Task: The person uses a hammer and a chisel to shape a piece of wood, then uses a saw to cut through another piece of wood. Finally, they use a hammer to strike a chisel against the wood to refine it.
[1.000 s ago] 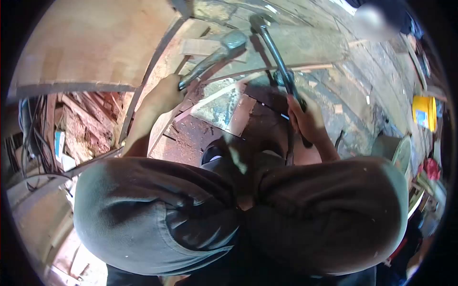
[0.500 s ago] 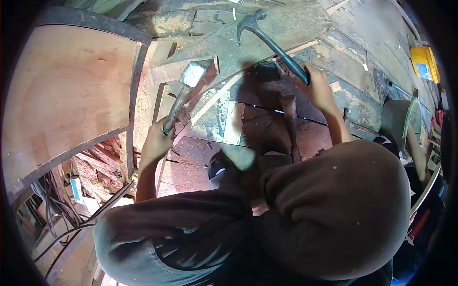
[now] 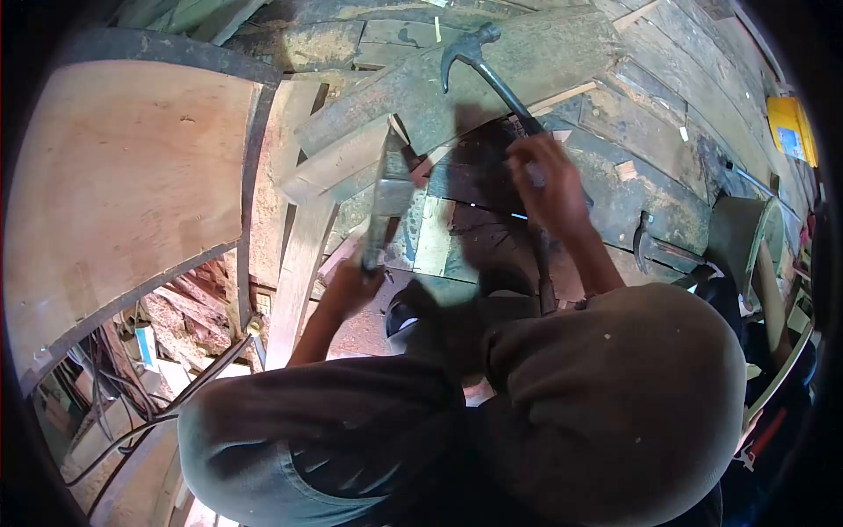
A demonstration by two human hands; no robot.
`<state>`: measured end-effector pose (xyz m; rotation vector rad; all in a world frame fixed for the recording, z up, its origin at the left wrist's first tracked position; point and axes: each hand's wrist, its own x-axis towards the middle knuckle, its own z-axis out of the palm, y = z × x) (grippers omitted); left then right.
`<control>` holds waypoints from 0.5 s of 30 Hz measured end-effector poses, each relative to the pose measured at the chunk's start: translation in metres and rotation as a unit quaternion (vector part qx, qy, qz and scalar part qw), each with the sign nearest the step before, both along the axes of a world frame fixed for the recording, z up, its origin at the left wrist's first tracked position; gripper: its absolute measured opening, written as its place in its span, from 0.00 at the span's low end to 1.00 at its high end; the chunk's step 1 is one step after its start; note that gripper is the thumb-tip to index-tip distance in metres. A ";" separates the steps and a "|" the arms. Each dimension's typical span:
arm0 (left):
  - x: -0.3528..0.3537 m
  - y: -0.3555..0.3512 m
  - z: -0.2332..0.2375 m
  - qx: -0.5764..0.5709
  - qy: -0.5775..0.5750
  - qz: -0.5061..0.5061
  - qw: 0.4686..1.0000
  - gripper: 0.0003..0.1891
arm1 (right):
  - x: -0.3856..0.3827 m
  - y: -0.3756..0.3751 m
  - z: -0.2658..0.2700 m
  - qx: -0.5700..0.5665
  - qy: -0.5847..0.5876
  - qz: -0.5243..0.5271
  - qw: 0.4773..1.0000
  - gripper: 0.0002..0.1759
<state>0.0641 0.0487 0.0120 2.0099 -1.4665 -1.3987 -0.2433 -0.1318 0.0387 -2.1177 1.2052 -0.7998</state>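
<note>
My left hand [image 3: 353, 285] is wrapped round the handle of a block-headed hammer [image 3: 392, 195], whose head is smeared by motion over the floor in front of my feet. My right hand [image 3: 558, 193] has its fingers curled together above the handle of a claw hammer [image 3: 505, 86]. That hammer lies with its head pointing away, on a wide board [image 3: 553, 48]; the handle passes beneath my right hand. What the right fingers hold, if anything, is hidden. Between the hands, a wooden-handled tool [image 3: 542, 272] stands near my right shoe.
A framed plywood panel [image 3: 132, 167] fills the left side, with cables [image 3: 110, 386] and wood scraps below. Planks cover the floor. Another hammer [image 3: 645, 243] lies at the right, near a curved grey piece [image 3: 738, 233]. A yellow container [image 3: 790, 132] stands at far right.
My left hand has moved right with the block-headed hammer. My right hand has come off the end of the claw hammer's handle and shifted slightly left and down. The view has shifted slightly.
</note>
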 end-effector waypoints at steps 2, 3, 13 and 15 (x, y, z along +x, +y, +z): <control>-0.004 0.008 -0.013 -0.043 0.082 -0.079 0.993 0.20 | 0.018 0.014 0.002 0.093 -0.013 0.054 0.994 0.11; -0.006 0.003 -0.005 -0.044 0.082 -0.078 0.993 0.20 | 0.024 0.022 0.001 0.186 -0.023 0.105 0.977 0.11; -0.011 0.005 0.011 0.267 0.359 0.052 0.893 0.10 | 0.006 0.054 -0.028 0.205 0.084 0.239 0.945 0.15; -0.017 0.013 0.018 0.271 0.335 0.071 0.900 0.09 | 0.000 0.051 -0.029 0.200 0.174 0.220 0.939 0.14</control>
